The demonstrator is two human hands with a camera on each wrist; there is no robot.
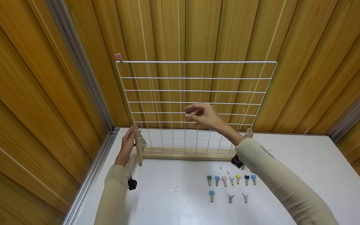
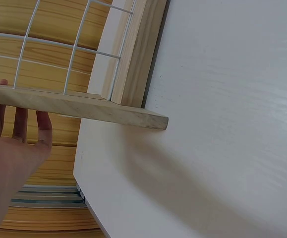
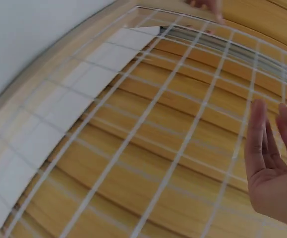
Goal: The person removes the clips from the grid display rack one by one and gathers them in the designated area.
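A white wire grid stands upright in a wooden stand. My left hand is at the stand's left side post; in the left wrist view its extended fingers touch the post's wooden edge. In front of the grid's lower middle hovers my right hand, fingers loosely bent and a gap between thumb and fingertips, with nothing held. A pink heart clothespin is clipped on the grid's top left corner.
Several small heart clothespins lie in two rows on the white table, among them a green one, a yellow one and a blue one. Tiny scraps lie left of them. A wood-panelled wall rises behind the grid.
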